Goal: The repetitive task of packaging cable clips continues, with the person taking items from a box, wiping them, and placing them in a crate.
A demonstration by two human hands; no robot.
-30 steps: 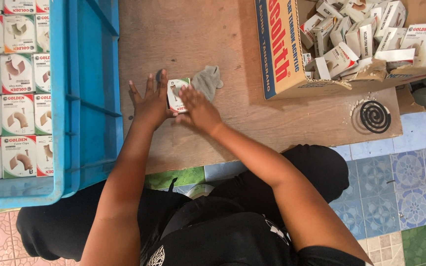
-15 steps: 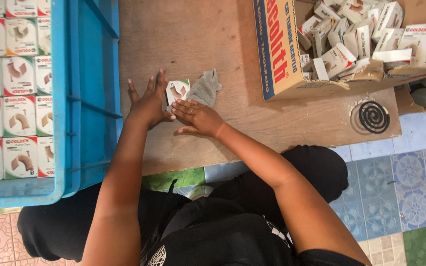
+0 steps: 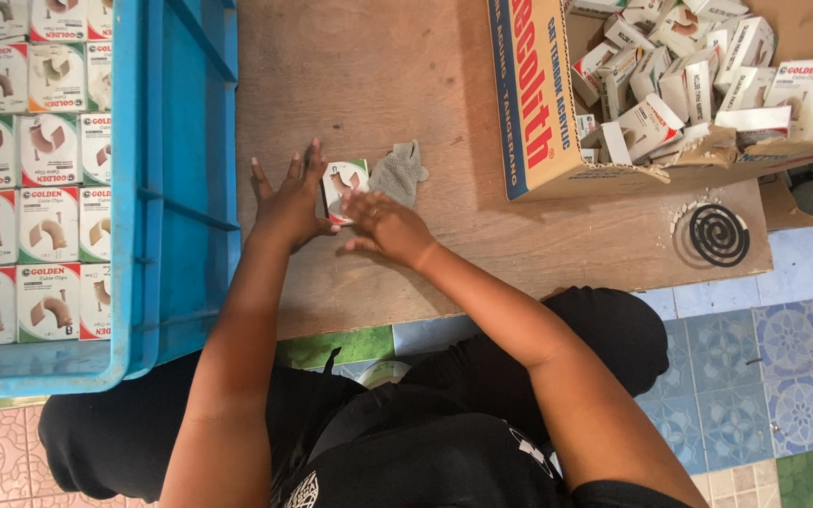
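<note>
Both hands are working one small white cardboard box with a brown clip picture (image 3: 343, 184), lying flat on the brown wooden worktop (image 3: 519, 254) just beyond the person's lap. Left hand (image 3: 286, 205) is spreading wide, fingers fanned, palm pressing down against the box's left edge; right hand (image 3: 383, 226) is curling loosely, fingertips touching the box's lower right corner, so the box is being pinched between them rather than gripped. Risk, as a judgement: uneven pressing could be crushing or skewing the thin flap, or the box could be sliding out sideways. A small grey crumpled cloth glove (image 3: 400, 173) is lying just beside the box on its right, touching or nearly touching, and could be getting dragged along. To the left, the tall wall of the blue plastic crate (image 3: 176, 188) is standing near the left hand, limiting room that way; rows of matching packed boxes (image 3: 21, 179) are filling it. Open bare wood is lying ahead and to the right. Farther right, a dark spiral coil (image 3: 718, 234) is sitting near the worktop's front edge, easily knocked off by an elbow. Farthest, a big brown cardboard carton (image 3: 529, 103) of loose white boxes (image 3: 689, 75) is closing off the far right.
</note>
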